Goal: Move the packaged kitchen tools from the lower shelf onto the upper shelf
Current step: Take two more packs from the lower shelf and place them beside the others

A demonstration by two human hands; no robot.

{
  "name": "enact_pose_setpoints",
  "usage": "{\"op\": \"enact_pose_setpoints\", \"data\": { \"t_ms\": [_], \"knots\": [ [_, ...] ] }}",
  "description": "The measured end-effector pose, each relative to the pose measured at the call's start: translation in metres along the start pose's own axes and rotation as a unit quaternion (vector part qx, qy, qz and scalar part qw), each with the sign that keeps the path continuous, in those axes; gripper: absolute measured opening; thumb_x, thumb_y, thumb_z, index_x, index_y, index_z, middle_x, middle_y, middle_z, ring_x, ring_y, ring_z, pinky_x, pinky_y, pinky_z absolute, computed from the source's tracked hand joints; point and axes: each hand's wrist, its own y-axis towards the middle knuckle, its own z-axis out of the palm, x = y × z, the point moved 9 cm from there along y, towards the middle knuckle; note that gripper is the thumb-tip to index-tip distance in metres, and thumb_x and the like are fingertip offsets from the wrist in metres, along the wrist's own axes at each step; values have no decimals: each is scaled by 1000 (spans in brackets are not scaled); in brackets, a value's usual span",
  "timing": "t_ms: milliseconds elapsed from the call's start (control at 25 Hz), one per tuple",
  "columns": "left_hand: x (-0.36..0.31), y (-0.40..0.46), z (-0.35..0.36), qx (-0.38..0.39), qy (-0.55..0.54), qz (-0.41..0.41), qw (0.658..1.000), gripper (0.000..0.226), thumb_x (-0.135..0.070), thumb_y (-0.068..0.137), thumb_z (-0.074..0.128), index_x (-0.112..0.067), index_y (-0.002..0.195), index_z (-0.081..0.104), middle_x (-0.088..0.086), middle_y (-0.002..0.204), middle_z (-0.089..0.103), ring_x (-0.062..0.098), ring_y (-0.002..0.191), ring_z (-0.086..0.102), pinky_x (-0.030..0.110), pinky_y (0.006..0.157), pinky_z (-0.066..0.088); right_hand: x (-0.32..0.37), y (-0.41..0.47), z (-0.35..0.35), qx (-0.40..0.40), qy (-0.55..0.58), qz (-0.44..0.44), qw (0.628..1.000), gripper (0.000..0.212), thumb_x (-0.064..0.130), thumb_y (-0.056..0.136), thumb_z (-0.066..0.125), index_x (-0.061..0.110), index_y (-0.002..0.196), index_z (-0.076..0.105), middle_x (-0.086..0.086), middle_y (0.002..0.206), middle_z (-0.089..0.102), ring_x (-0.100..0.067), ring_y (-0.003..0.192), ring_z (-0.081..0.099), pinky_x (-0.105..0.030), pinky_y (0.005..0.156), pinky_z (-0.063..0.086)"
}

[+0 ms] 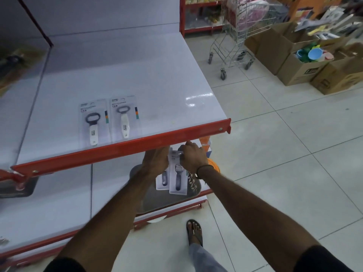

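Two packaged bottle openers lie side by side on the white upper shelf (161, 81) near its red front edge: one with a dark head (92, 125) and one with a white head (124, 120). Below that edge, both hands reach over the lower shelf (64, 199). My right hand (193, 158) grips the top of a white carded peeler package (177, 178), held upright. My left hand (155, 161) is at the left side of a second package (162, 180) behind it; its fingers are hidden. Both packages hang over a dark tray (157, 199).
A metal shopping cart (233, 36) stands in the aisle at the back. Several open cardboard boxes (302, 69) of goods line the tiled floor on the right. An orange object (214, 166) sits beside the shelf end. My sandalled foot (194, 232) is near the shelf base.
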Motion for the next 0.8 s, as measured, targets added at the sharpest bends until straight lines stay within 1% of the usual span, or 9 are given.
{"op": "enact_pose_setpoints", "data": {
  "t_ms": [80,120,200,280,360,440,560,640,800],
  "knots": [
    [-11,-24,-24,-61,90,59,992,32,-12,80,74,-12,111,67,9,108,72,31,101,65,45,102,49,8,-12,-6,20,41,-3,999,32,18,91,50,13,121,60,-13,119,67,-35,108,63,-35,80,48],
    [-14,-35,-33,-65,114,61,990,32,-16,78,76,-14,108,66,7,104,72,29,98,65,44,100,48,13,-20,-7,29,51,-8,998,31,16,92,49,12,121,58,-14,119,68,-36,105,65,-32,75,46],
    [-18,-62,-48,-34,130,35,990,32,-19,79,72,-17,110,63,4,101,73,26,93,64,42,92,46,30,-43,-18,23,48,-42,998,29,15,92,49,13,120,54,-14,118,68,-36,104,65,-32,74,45],
    [-28,-86,-67,-33,99,25,994,32,-21,80,72,-20,111,62,3,103,73,23,92,64,40,92,44,46,-66,-38,-21,20,-91,995,24,16,91,49,15,115,53,-11,112,68,-33,101,64,-36,79,46],
    [-37,-116,-99,-70,63,27,995,32,-24,80,73,-23,110,63,1,108,72,21,98,62,40,97,41,60,-92,-67,-68,-12,-142,987,20,18,91,49,16,111,53,-9,105,68,-29,95,63,-34,80,44],
    [-49,-146,-141,-141,50,43,988,36,-12,82,70,-20,117,64,3,114,71,24,106,62,41,101,39,72,-116,-105,-116,-18,-180,977,19,19,92,46,16,109,55,-7,100,68,-27,88,62,-33,74,46],
    [-69,-176,-220,-248,-8,74,966,43,0,83,59,-16,123,61,4,116,68,24,106,59,41,98,34,86,-136,-185,-184,49,-188,964,15,13,94,48,13,106,57,-4,88,64,-24,78,56,-33,65,42],
    [-75,-171,-267,-285,-60,60,955,42,1,87,51,-14,126,59,6,121,65,25,112,55,41,98,30,94,-128,-234,-211,65,-178,959,12,13,95,47,16,103,54,-2,82,58,-23,75,52,-33,61,37],
    [-71,-109,-338,-313,-108,14,943,46,-1,86,39,-14,125,60,6,122,66,27,117,56,42,97,29,112,-80,-298,-226,99,-177,953,11,13,90,44,18,97,52,-10,85,65,-29,80,57,-37,63,43]
  ]
}}
